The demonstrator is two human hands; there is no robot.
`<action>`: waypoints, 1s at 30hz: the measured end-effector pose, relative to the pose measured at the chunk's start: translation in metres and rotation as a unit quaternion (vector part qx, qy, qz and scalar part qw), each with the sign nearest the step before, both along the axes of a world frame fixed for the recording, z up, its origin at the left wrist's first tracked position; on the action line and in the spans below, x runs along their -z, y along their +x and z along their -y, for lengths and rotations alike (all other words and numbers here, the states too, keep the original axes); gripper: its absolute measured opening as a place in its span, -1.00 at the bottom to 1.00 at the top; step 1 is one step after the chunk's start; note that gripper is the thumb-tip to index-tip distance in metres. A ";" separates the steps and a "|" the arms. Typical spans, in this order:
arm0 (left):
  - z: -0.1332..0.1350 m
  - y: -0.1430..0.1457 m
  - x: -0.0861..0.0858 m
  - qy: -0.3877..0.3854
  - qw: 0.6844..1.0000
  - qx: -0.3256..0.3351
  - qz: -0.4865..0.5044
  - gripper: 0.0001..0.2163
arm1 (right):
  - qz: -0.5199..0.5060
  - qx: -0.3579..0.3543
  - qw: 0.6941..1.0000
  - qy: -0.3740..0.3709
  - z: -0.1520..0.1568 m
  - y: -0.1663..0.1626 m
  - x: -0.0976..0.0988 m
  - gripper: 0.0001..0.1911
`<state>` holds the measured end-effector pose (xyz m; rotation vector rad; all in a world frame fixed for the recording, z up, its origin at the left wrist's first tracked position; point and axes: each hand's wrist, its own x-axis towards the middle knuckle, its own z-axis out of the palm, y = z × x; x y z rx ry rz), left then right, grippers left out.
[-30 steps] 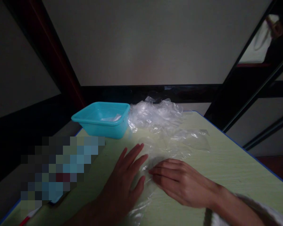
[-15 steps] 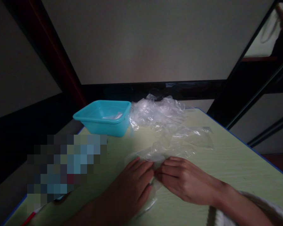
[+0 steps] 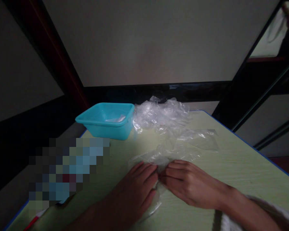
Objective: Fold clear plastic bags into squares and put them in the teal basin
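Near the table's front, a crumpled sheet of clear plastic film, bag-like in look, (image 3: 173,154) lies beneath and between my hands. My left hand (image 3: 142,184) is over its near left part, fingers bent down onto the film and thumb a little apart. Closed in a pinch, my right hand (image 3: 183,181) grips the film close to my left fingertips. The two hands almost touch, and the pinched spot itself is partly hidden by the fingers. A loose end of film (image 3: 156,205) sticks out below them, towards me.
A turquoise plastic basin (image 3: 108,130) with some clear plastic inside stands at the back left. Beside it is a heap of crumpled clear plastic bags (image 3: 161,112). A blurred-out patch (image 3: 74,166) covers things at the left edge. The pale green table (image 3: 243,173) has blue edging.
Almost nothing differs. Both hands stay at the same spot on the film, and the whole view has shifted very slightly.
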<state>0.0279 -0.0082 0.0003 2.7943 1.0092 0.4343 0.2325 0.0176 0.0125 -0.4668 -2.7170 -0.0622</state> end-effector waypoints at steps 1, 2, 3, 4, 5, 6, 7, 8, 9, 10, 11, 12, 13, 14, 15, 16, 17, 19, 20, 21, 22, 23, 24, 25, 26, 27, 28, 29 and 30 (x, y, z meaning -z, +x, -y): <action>0.000 0.000 0.000 -0.002 1.000 -0.002 0.000 -0.71 | -0.002 0.001 1.000 -0.001 0.000 0.000 0.000 -0.68; 0.001 0.000 -0.001 -0.004 1.000 -0.004 -0.001 -0.71 | -0.003 0.002 1.000 -0.002 0.000 0.000 0.000 -0.68; 0.001 0.000 -0.001 -0.005 1.000 -0.005 -0.003 -0.71 | -0.003 0.002 1.000 -0.003 -0.001 0.000 0.000 -0.68; 0.001 -0.001 -0.002 -0.005 1.000 -0.005 -0.005 -0.70 | -0.001 0.002 1.000 -0.004 -0.001 0.000 0.000 -0.68; 0.001 -0.001 -0.002 -0.002 1.000 -0.002 -0.006 -0.69 | 0.001 0.001 1.000 -0.004 -0.001 0.000 0.000 -0.68; 0.001 -0.001 -0.003 0.000 1.000 0.000 -0.006 -0.69 | 0.004 0.001 1.000 -0.003 -0.001 0.000 0.001 -0.69; 0.000 0.000 -0.003 0.002 1.000 0.001 -0.006 -0.69 | 0.006 0.001 1.000 -0.002 -0.001 0.000 0.001 -0.70; 0.000 0.000 -0.003 0.003 1.000 0.000 -0.004 -0.70 | 0.008 0.001 1.000 0.000 -0.001 0.000 0.001 -0.70; 0.000 0.000 -0.003 0.004 1.000 -0.002 -0.004 -0.71 | 0.011 0.002 1.000 0.001 -0.001 0.000 0.001 -0.71; 0.000 0.000 -0.003 0.005 1.000 -0.004 -0.005 -0.72 | 0.013 0.003 1.000 0.001 -0.001 0.000 0.001 -0.72; 0.000 0.000 -0.003 0.006 1.000 -0.003 -0.008 -0.72 | 0.017 0.004 1.000 0.000 0.000 0.000 0.000 -0.72; 0.000 0.000 -0.003 0.008 1.000 -0.002 -0.012 -0.73 | 0.021 0.005 1.000 -0.001 0.000 0.000 0.000 -0.72; 0.000 0.000 -0.003 0.011 1.000 -0.001 -0.014 -0.73 | 0.027 0.007 1.000 -0.003 0.000 0.000 0.000 -0.72; 0.001 0.000 -0.003 0.013 1.000 0.001 -0.017 -0.73 | 0.032 0.008 0.999 -0.006 0.000 0.000 -0.001 -0.73; 0.001 0.000 -0.004 0.016 1.000 0.002 -0.019 -0.74 | 0.036 0.008 0.999 -0.009 0.000 0.001 -0.001 -0.73; 0.002 0.000 -0.004 0.021 1.000 0.003 -0.021 -0.75 | 0.038 0.009 0.999 -0.011 0.000 0.001 -0.001 -0.73; 0.002 0.000 -0.005 0.027 0.999 0.004 -0.022 -0.75 | 0.040 0.010 0.999 -0.014 0.000 0.001 -0.001 -0.73; 0.001 0.001 -0.006 0.043 0.999 0.010 -0.026 -0.74 | 0.043 0.013 0.999 -0.018 -0.001 0.001 -0.002 -0.72; 0.001 0.001 -0.006 0.049 0.998 0.013 -0.028 -0.74 | 0.044 0.014 0.999 -0.019 -0.001 0.001 -0.002 -0.73; 0.001 0.002 -0.006 0.052 0.998 0.014 -0.030 -0.74 | 0.048 0.015 0.999 -0.021 -0.001 0.001 -0.002 -0.74; 0.000 0.002 -0.005 0.053 0.998 0.014 -0.031 -0.74 | 0.050 0.015 0.998 -0.021 -0.001 0.001 -0.002 -0.76; 0.000 0.002 -0.005 0.052 0.998 0.012 -0.032 -0.74 | 0.053 0.014 0.998 -0.021 -0.001 0.001 -0.002 -0.77; -0.001 0.003 -0.005 0.050 0.998 0.010 -0.034 -0.75 | 0.054 0.014 0.998 -0.020 -0.001 0.001 -0.002 -0.78; -0.001 0.003 -0.004 0.050 0.998 0.009 -0.037 -0.75 | 0.055 0.014 0.998 -0.019 -0.001 0.001 -0.002 -0.79; -0.001 0.002 -0.004 0.050 0.998 0.010 -0.039 -0.75 | 0.055 0.014 0.998 -0.017 -0.001 0.001 -0.001 -0.79; 0.000 0.002 -0.004 0.052 0.998 0.011 -0.041 -0.74 | 0.053 0.014 0.998 -0.014 -0.001 0.001 -0.001 -0.79; 0.000 0.002 -0.004 0.053 0.998 0.012 -0.044 -0.74 | 0.050 0.013 0.999 -0.011 -0.001 0.001 -0.001 -0.79; 0.001 0.001 -0.004 0.055 0.997 0.013 -0.046 -0.74 | 0.048 0.014 0.999 -0.010 -0.001 0.001 -0.001 -0.78; 0.001 0.001 -0.004 0.056 0.997 0.013 -0.045 -0.75 | 0.046 0.014 0.999 -0.010 -0.001 0.001 -0.001 -0.78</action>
